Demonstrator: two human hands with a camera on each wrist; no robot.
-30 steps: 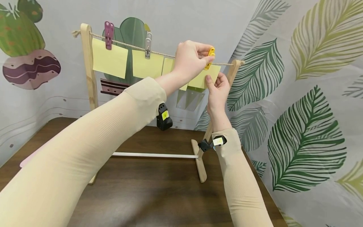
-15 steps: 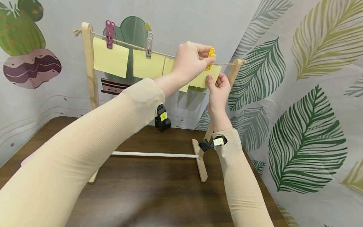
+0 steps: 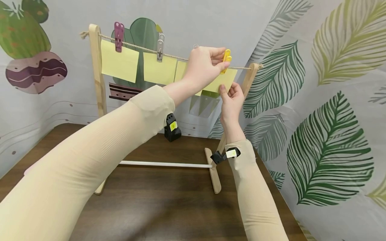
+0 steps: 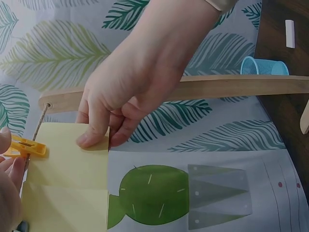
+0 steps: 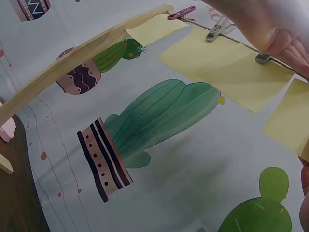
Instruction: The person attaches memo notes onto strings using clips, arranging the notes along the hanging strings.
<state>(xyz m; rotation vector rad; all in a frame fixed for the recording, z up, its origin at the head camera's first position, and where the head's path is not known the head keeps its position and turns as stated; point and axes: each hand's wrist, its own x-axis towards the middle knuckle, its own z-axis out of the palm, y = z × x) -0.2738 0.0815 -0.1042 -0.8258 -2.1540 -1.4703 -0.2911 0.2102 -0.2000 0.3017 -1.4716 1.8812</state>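
My left hand (image 3: 201, 68) pinches a yellow clothespin (image 3: 227, 56) between thumb and fingers at the rope (image 3: 241, 68), near its right end. In the left wrist view the clothespin sits across the rope, over the top edge of a yellow paper note (image 4: 67, 150). Below it, my right hand (image 3: 233, 102) pinches the lower part of that note, thumb in front and fingers behind. Further left, a purple clothespin (image 3: 119, 37) and a grey one (image 3: 160, 48) each hold a yellow note on the rope. Another grey clothespin (image 5: 263, 58) is mostly hidden behind my left hand.
The rope runs between two wooden posts (image 3: 95, 60), with a white rod (image 3: 163, 164) joining their feet on the brown table (image 3: 150, 211). A blue mesh cup (image 4: 265, 66) appears beyond a post in the left wrist view. A patterned cloth hangs behind.
My right hand has slid slightly down the note, still pinching it. My left hand stays at the yellow clothespin. The head view has shifted a little.
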